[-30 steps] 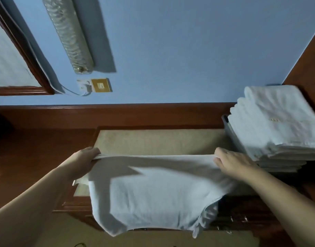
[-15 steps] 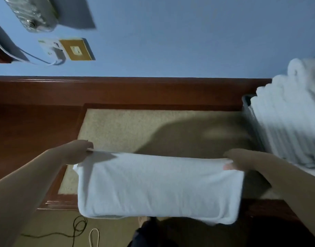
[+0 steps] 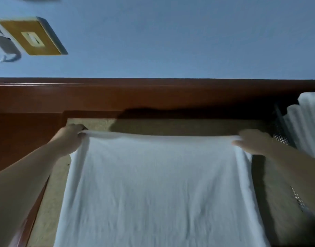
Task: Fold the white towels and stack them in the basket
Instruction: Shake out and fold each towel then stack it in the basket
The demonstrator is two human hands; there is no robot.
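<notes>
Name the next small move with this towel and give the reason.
Probably lay the held edge flat on the beige surface. Left hand and right hand each grip a far corner of the white towel, spread out but not yet folded.

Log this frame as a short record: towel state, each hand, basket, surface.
towel: white towel spread flat, far edge held taut
left hand: left hand grips far-left corner
right hand: right hand grips far-right corner
basket: mesh basket at right, holding folded towels
surface: tan mat on wooden top
</notes>
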